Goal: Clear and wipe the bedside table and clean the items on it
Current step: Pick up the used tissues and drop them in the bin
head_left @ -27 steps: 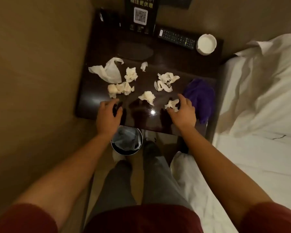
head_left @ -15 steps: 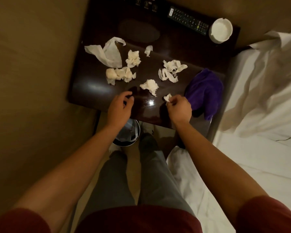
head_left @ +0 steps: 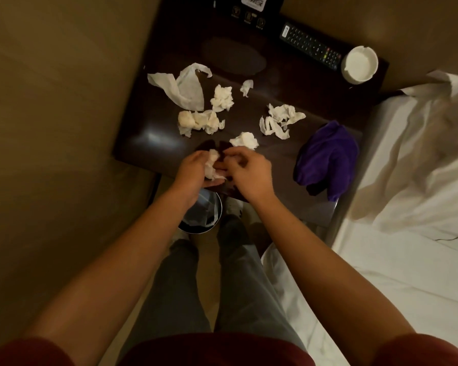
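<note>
Below the surface's (head_left: pixel 148 143) near edge, bin (head_left: pixel 205 215) directly under left hand (head_left: pixel 189 173), fingers curled round tissue wad (head_left: pixel 212 165). Beside it, right hand (head_left: pixel 251 173), fingers loosely curled, touching same wad. Next loose tissue (head_left: pixel 245 140) just beyond both hands, nearer the right.

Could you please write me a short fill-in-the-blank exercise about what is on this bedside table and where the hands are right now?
1. The cloth bunched at the table's bed-side edge is ____ in colour.
2. The white ashtray stands at the back corner right next to the ____.
3. The left hand holds a crumpled ____ at the table's front edge, close beside the right hand.
4. On the floor below the hands stands a round ____.

Missing words: purple; remote control; tissue; waste bin
</note>
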The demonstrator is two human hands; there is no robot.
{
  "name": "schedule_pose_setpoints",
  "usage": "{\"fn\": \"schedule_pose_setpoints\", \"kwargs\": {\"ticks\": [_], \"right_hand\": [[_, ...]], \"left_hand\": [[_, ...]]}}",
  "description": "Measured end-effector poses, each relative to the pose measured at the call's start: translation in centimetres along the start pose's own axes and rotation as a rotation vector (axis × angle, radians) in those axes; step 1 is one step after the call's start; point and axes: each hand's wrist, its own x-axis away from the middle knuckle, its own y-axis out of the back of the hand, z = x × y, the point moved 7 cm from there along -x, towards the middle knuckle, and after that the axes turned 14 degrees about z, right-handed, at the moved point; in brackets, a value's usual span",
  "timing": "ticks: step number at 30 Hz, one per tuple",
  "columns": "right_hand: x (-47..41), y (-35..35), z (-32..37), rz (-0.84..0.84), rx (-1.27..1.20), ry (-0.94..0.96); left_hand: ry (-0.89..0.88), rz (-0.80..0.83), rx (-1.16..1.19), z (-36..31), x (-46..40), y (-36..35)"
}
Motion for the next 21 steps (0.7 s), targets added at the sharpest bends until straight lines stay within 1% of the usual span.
{"fn": "schedule_pose_setpoints", "kwargs": {"ticks": [2,3,4,5,8,10,14,17,18,19,21], "right_hand": [[-0.5,2.3,-0.7,-0.205,0.116,-0.095],[-0.9,3.3,-0.9,-0.272,0.181,-0.144],[-1.4,4.1,-1.2,-0.295,0.226,-0.190],[-2.2,4.4,-1.6,-0.279,0.262,-0.232],[-4.2,3.7,-2.6,-0.138,0.349,-0.309],[-4.8,2.7,-2.4,-0.073,0.298,-0.302],[-4.3,-0.5,0.4,0.042,0.205,-0.167],[-3.3,-3.5,2.4,0.165,0.108,-0.048],[-3.3,-4.0,2.8,0.183,0.064,-0.025],[-3.4,-3.8,3.2,0.156,0.037,-0.010],[-4.6,-2.4,3.7,0.009,0.074,-0.005]], "left_hand": [[0.013,-0.023,0.041,-0.2,0.0,0.7],[0.012,-0.033,0.043,-0.2,0.0,1.1],[0.006,-0.043,0.044,-0.3,0.0,1.4],[0.005,-0.049,0.050,-0.3,0.0,1.5],[0.013,-0.064,0.088,0.0,0.1,1.8],[0.007,-0.074,0.116,0.2,0.1,1.9],[-0.017,-0.093,0.185,0.1,0.2,2.1],[-0.069,-0.116,0.119,-0.7,0.3,2.4],[-0.094,-0.141,0.077,-1.0,0.3,2.7],[-0.112,-0.170,0.049,-1.3,0.4,3.1],[-0.126,-0.220,0.054,-1.8,0.7,4.1]]}}
